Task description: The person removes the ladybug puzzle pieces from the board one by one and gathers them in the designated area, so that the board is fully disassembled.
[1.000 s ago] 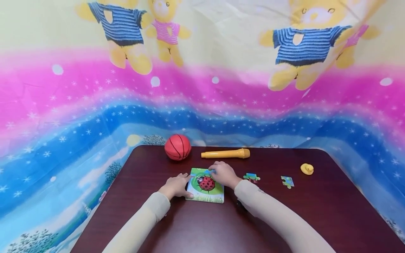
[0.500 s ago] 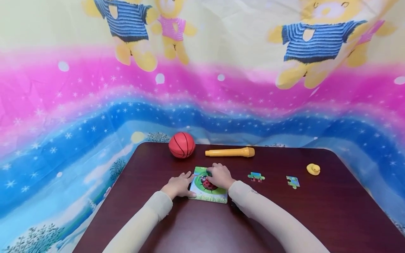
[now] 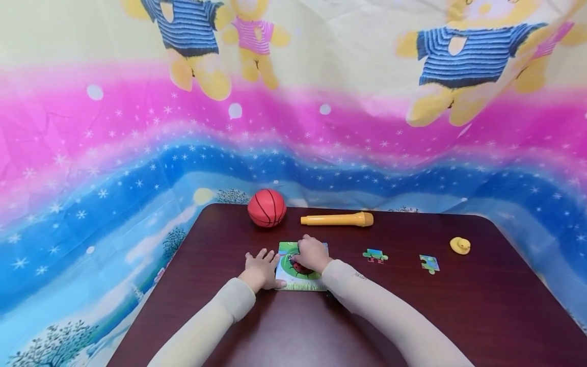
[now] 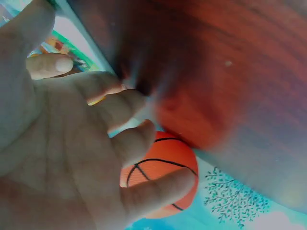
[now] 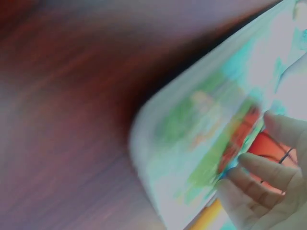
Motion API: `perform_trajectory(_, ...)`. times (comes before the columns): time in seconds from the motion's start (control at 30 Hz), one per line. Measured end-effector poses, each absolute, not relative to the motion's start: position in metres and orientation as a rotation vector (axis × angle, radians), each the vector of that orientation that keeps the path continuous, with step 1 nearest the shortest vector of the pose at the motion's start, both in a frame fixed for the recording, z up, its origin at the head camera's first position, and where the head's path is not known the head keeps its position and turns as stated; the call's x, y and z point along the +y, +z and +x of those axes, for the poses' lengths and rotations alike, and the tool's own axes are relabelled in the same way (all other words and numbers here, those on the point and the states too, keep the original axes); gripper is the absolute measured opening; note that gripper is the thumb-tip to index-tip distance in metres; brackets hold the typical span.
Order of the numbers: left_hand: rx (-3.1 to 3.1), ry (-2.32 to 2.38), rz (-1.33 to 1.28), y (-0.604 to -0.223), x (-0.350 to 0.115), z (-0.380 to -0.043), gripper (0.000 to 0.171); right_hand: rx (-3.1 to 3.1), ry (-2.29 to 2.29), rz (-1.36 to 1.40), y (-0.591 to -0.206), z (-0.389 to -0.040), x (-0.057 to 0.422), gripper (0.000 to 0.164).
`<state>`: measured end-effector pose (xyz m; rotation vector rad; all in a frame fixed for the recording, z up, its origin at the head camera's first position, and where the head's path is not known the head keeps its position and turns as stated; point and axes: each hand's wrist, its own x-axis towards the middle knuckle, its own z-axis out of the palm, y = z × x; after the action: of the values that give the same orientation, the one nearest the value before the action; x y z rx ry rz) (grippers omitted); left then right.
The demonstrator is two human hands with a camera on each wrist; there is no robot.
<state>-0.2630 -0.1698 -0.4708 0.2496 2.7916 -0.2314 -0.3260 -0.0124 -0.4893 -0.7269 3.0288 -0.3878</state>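
A square ladybug puzzle lies on the dark wooden table, its grassy edge towards me. My left hand is spread flat along its left side, fingers straight and the thumb on the near left corner. In the left wrist view, the palm and fingers stretch out past the puzzle's edge. My right hand is over the puzzle's upper middle with fingers bent down, covering part of the ladybug. In the right wrist view, the thumb and fingers are apart at the picture; I cannot tell whether they pinch a piece.
Two loose puzzle pieces, a nearer one and a farther one, lie to the right. A red toy basketball and a yellow toy microphone are behind the puzzle. A yellow rubber duck sits near the table's right edge.
My right hand has moved left and inward over the puzzle, covering more of the ladybug. The blue bit seen at its fingertips earlier is hidden. My left hand's fingers have spread wider.
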Motion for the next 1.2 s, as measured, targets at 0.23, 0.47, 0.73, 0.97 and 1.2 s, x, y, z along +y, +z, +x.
perform_trajectory(0.23, 2.758, -0.288, 0.136, -0.463, -0.174, -0.259, 0.085, 2.943, -0.459, -0.736, -0.483, -0.319, -0.023, 0.026)
perform_trajectory(0.47, 2.756, -0.232, 0.123, -0.468, -0.181, -0.254, 0.083, 2.834, -0.626, -0.61, -0.49, -0.319, -0.026, 0.037)
perform_trajectory(0.73, 2.82, -0.113, 0.162, -0.477, -0.188, -0.254, 0.085, 2.626, -1.069, -0.274, -0.488, -0.321, -0.029, 0.042)
perform_trajectory(0.97, 2.826, -0.071, 0.153, -0.48, -0.195, -0.26, 0.086, 2.401, -1.415, -0.066, -0.488, -0.325, -0.036, 0.037)
perform_trajectory(1.2, 2.826, -0.063, 0.144, -0.482, -0.197, -0.261, 0.086, 2.412, -1.522, -0.02, -0.485, -0.324, -0.037, 0.027)
